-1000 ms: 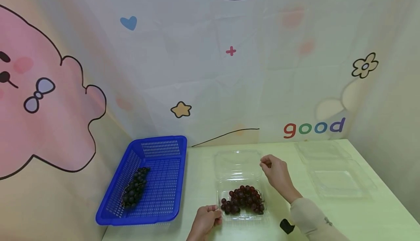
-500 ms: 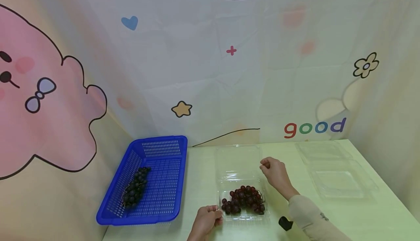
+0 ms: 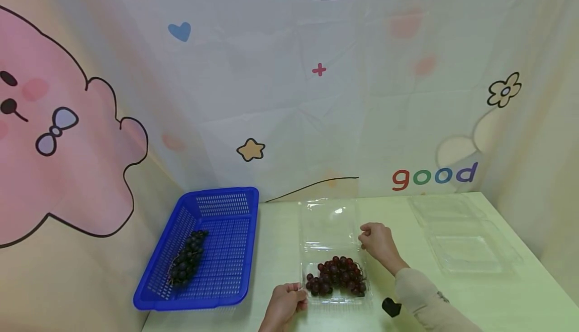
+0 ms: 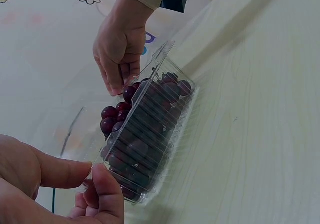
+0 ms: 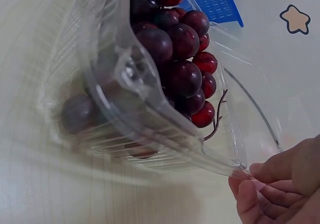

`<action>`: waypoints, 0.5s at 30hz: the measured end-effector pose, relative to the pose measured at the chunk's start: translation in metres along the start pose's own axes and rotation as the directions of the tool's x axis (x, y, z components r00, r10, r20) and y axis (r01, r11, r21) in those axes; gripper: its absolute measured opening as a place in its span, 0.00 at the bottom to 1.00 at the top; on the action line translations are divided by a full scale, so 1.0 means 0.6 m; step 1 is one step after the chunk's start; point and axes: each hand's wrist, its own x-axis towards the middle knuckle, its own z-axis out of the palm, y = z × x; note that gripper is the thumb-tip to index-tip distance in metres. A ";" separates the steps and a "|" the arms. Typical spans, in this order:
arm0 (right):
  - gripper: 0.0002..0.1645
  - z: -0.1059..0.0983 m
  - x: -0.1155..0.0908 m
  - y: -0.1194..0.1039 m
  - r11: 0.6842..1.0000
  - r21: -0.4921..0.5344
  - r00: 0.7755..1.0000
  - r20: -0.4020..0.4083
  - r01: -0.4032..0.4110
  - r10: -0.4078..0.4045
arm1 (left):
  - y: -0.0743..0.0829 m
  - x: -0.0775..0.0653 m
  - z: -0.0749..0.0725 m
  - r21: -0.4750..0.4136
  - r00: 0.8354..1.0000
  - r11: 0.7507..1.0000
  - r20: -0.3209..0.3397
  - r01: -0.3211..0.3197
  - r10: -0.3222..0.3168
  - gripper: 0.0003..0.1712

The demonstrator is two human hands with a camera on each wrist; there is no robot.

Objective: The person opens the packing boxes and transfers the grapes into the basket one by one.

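Note:
A clear plastic clamshell box [image 3: 334,301] holds a bunch of dark red grapes [image 3: 340,273] and sits at the middle front of the table. Its lid [image 3: 323,226] is folded back behind the box. My left hand [image 3: 284,303] pinches the left rim of the box between thumb and fingers, as the left wrist view shows up close. At the lid's right edge, near the hinge corner, my right hand [image 3: 380,244] pinches thin clear plastic; its thumb [image 5: 275,168] presses against the curled fingers. Neither hand touches the grapes.
On the left, a blue plastic basket [image 3: 230,261] carries a bunch of black grapes [image 3: 186,261]. Another clear open clamshell [image 3: 466,254] lies on the right of the table. A printed curtain [image 3: 280,91] hangs behind the back edge.
My right hand has come slightly down and toward me along the lid's edge. In the head view the lid's far edge has shifted a little upward. My left hand stays in place.

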 end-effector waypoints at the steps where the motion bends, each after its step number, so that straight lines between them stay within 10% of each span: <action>1: 0.16 0.001 0.001 0.001 1.000 -0.007 1.000 0.002 -0.003 0.003 | 0.000 0.000 0.000 -0.001 1.000 1.000 0.001 -0.005 0.005 0.01; 15: 0.17 0.001 0.002 0.006 0.996 -0.021 0.995 0.058 -0.084 0.085 | 0.006 -0.002 0.002 0.010 1.000 1.000 -0.009 0.012 -0.012 0.01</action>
